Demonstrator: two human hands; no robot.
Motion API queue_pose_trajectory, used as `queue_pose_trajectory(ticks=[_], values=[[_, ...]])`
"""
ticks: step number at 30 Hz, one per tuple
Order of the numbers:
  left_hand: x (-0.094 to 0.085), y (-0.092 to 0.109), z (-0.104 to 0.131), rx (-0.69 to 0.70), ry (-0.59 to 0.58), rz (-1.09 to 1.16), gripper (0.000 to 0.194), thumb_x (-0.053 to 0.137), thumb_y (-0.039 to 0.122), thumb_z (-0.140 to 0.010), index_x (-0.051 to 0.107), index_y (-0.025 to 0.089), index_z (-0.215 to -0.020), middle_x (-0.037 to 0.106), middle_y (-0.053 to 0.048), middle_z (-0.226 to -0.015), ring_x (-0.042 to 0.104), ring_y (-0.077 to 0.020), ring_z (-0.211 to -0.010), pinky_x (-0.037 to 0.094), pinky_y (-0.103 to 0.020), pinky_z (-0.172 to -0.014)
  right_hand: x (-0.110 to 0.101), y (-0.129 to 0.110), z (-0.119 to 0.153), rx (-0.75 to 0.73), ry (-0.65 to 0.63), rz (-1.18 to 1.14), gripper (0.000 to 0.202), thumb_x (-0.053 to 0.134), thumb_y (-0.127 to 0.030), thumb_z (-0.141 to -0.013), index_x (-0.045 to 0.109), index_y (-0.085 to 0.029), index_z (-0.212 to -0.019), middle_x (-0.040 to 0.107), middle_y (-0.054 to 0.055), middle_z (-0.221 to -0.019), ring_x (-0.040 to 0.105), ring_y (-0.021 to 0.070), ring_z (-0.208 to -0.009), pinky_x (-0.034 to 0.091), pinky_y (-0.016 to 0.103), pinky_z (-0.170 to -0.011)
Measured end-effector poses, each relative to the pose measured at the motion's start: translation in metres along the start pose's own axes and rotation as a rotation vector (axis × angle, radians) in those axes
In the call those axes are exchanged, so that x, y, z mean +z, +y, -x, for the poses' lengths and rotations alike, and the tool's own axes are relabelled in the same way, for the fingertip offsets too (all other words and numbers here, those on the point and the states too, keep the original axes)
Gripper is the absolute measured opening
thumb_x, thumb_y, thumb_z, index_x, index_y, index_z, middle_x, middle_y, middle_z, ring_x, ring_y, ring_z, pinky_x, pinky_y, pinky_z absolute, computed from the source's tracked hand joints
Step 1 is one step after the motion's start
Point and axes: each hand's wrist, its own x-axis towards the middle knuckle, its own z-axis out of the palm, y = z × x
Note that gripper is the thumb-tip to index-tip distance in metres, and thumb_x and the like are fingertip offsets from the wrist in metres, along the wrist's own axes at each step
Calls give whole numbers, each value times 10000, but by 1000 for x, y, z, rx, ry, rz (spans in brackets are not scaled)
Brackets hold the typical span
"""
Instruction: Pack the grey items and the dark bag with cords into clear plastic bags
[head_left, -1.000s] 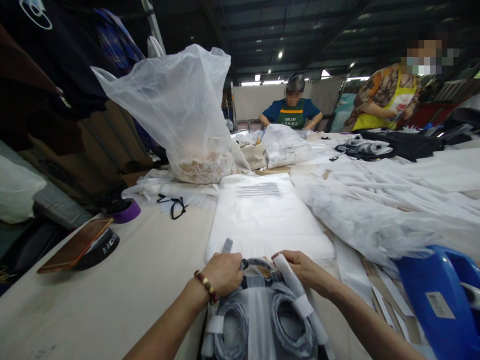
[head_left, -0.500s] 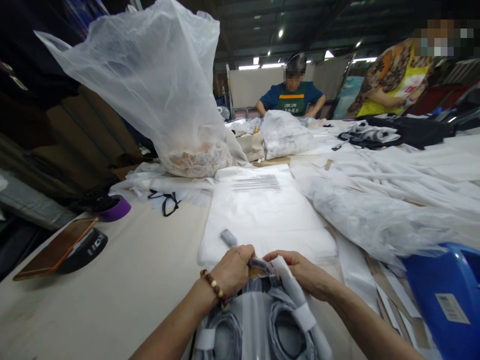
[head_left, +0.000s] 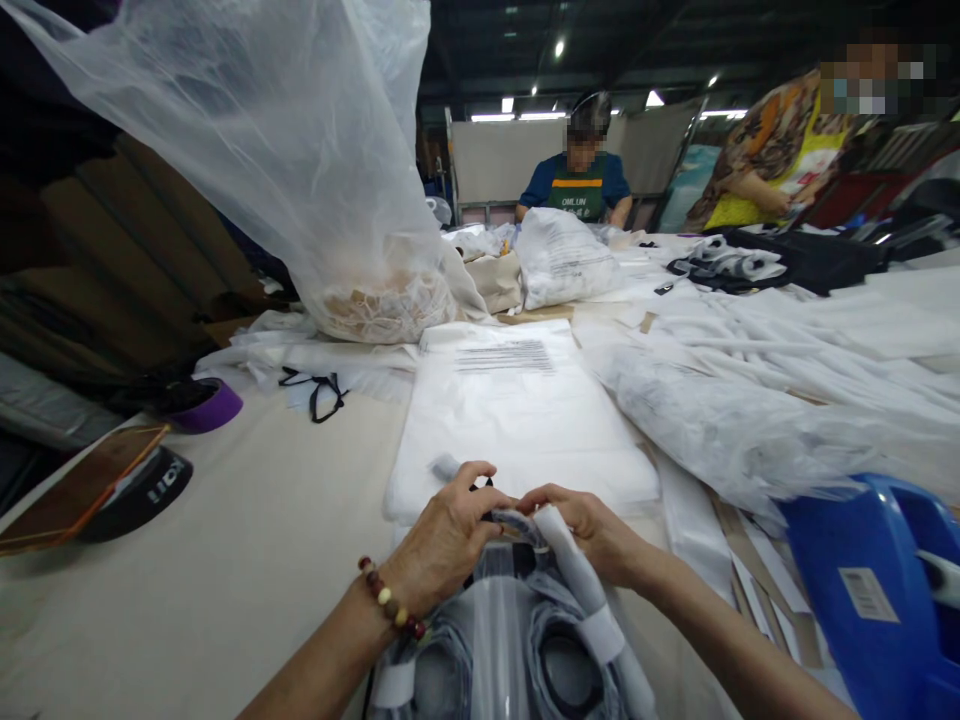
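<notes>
A grey bag [head_left: 499, 640] with clear plastic and pale wrapping over it lies at the bottom centre. Its top handle [head_left: 517, 522], covered in clear film, arches up between my hands. My left hand [head_left: 450, 530], with a beaded bracelet at the wrist, is closed at the handle's left end. A small black piece shows between its thumb and forefinger. My right hand [head_left: 592, 530] grips the handle's right side, its fingertips partly hidden behind a white foam-wrapped strap [head_left: 574, 570]. Beyond both hands lies a stack of white printed plastic bags [head_left: 517, 420].
A large clear sack [head_left: 322, 200] stands at the left back. Purple tape [head_left: 206, 408], a phone [head_left: 82, 485] and a black cord [head_left: 324, 395] lie left. A blue bin [head_left: 862, 580] is at right, beside plastic wrapping [head_left: 735, 430]. Two people work across the table.
My left hand has turned and its fingers have lifted, showing a small black piece. My right hand stays at the handle. The view has shifted slightly.
</notes>
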Motion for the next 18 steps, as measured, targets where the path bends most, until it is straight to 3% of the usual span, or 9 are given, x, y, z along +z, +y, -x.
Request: queue_pose_trajectory(ticks=[2, 6, 9, 12, 18], values=[[0, -2, 3, 74, 5, 0, 282, 478, 52, -742, 649, 189, -919, 485, -75, -1258, 525, -178, -1080, 414, -325, -964, -7, -5, 11, -36, -9, 222, 214, 486, -193, -829, 697, -208, -798, 635, 37, -852, 555, 150, -785, 420, 250, -721], [-1, -3, 5, 167, 1, -6, 226, 477, 82, -739, 623, 175, -885, 606, -62, -1038, 560, -165, -969, 448, -314, -906, -18, -12, 27, -56, -75, 462, 305, 399, -103, -829, 685, -203, -795, 640, 49, -802, 540, 151, -735, 398, 239, -652], [-2, -3, 6, 184, -6, 16, 236, 465, 56, -706, 591, 167, -872, 611, -52, -944, 558, -158, -909, 461, -309, -852, -19, -12, 26, 40, -110, 397, 291, 394, -68, -766, 658, -191, -756, 630, 41, -814, 548, 156, -771, 390, 234, -663], [-1, -2, 11, 231, 26, 42, 239, 443, 35, -709, 571, 171, -857, 601, -49, -945, 553, -152, -899, 456, -302, -838, -16, -13, 19, 133, -124, 309, 230, 391, -96, -732, 599, -172, -669, 584, 6, -668, 507, 131, -636, 359, 218, -568], [-4, 9, 25, 315, 83, 106, 243, 443, 17, -726, 580, 172, -853, 600, -35, -933, 566, -130, -885, 459, -246, -809, -14, -29, 11, 164, -170, 224, 197, 394, -182, -756, 582, -164, -698, 568, -6, -655, 474, 117, -602, 350, 210, -534]])
